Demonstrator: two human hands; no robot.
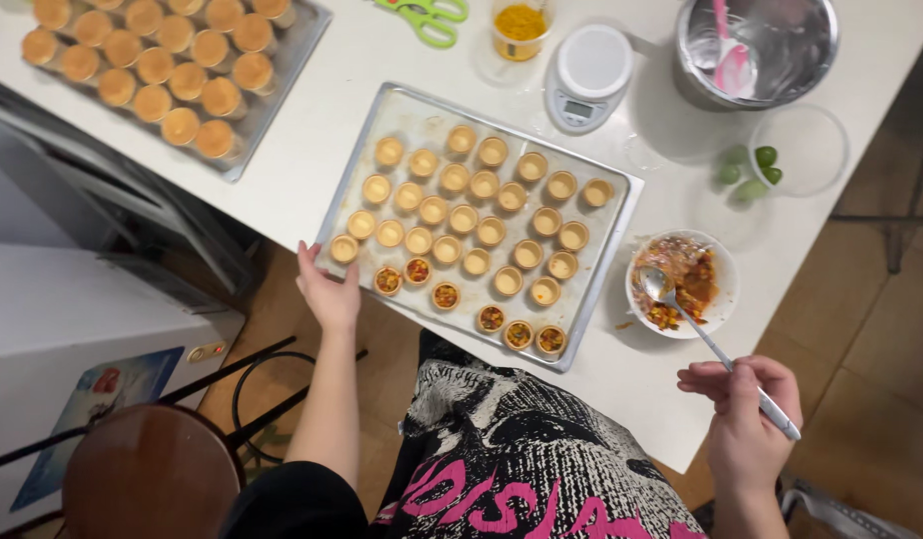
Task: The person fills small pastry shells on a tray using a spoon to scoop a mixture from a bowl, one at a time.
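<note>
A metal baking tray (591, 289) lies on the white table, holding several small pastry cups (461, 218); those along the near edge are filled with a red and yellow mix, the others are hollow. My left hand (326, 289) grips the tray's near left corner. My right hand (746, 414) holds a metal spoon (706, 334) by its handle end, with the bowl resting in a white bowl (721, 309) of the chopped red and yellow filling to the right of the tray.
A second tray (292, 50) of filled cups sits at the far left. A kitchen scale (589, 75), a yellow cup (521, 28), green scissors (426, 15), a steel bowl (761, 45) with a pink spatula and a clear bowl (801, 145) of limes stand behind. A stool (152, 474) is left.
</note>
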